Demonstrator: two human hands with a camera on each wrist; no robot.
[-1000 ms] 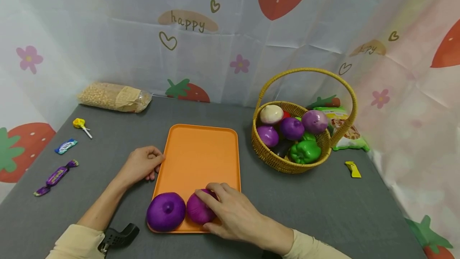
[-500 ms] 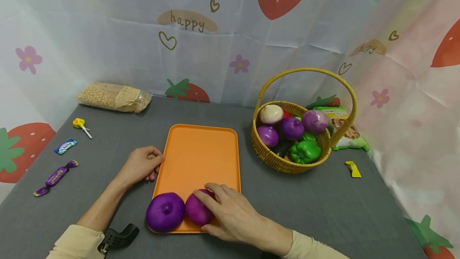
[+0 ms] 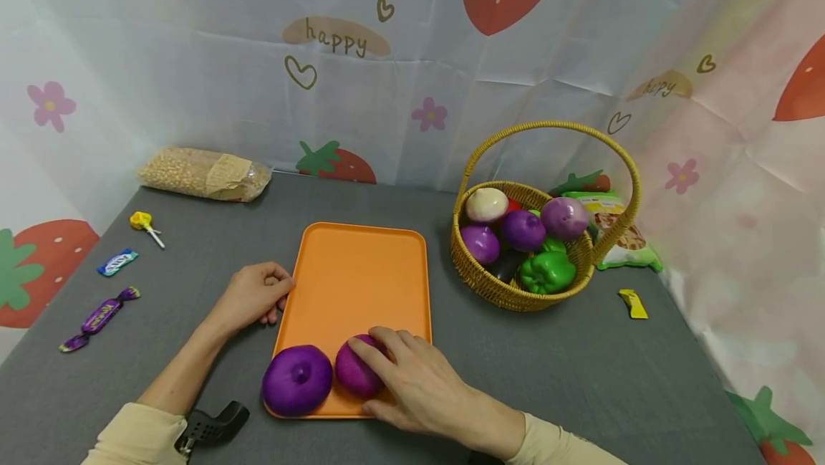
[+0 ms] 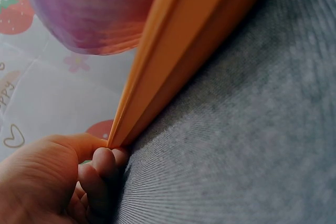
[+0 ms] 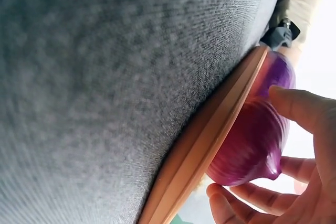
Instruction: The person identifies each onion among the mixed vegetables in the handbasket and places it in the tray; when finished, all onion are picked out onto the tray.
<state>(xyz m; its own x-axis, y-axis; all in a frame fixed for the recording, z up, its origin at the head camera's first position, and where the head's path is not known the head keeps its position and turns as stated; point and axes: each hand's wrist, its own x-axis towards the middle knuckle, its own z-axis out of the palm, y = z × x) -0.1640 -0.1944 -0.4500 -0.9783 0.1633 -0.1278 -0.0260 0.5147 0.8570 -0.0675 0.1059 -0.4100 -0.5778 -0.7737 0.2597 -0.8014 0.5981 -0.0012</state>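
Note:
In the head view my left hand [image 3: 254,294] pinches the left rim of an orange tray [image 3: 361,279] between thumb and fingers, which the left wrist view confirms. Over the tray's near right corner, my right hand [image 3: 425,387] holds a magenta onion [image 3: 354,373], its fingers and thumb curved round it. The right wrist view shows that onion [image 5: 251,142] with its pointed tip toward the palm. A larger, darker purple onion [image 3: 296,382] sits in the near left corner, close beside the held one. My right palm hides part of the onion.
A yellow wicker basket [image 3: 496,294] with onions and green peppers stands to the right, a green snack bag [image 3: 628,236] behind it. Grain fills a clear bag [image 3: 203,174] at the back left. A lollipop [image 3: 143,222] and wrapped candies [image 3: 103,314] lie at left, a yellow candy [image 3: 634,304] at right.
The magenta onion has shifted slightly left and back under my right hand, its surface turning a little. My left hand and the tray stay in place.

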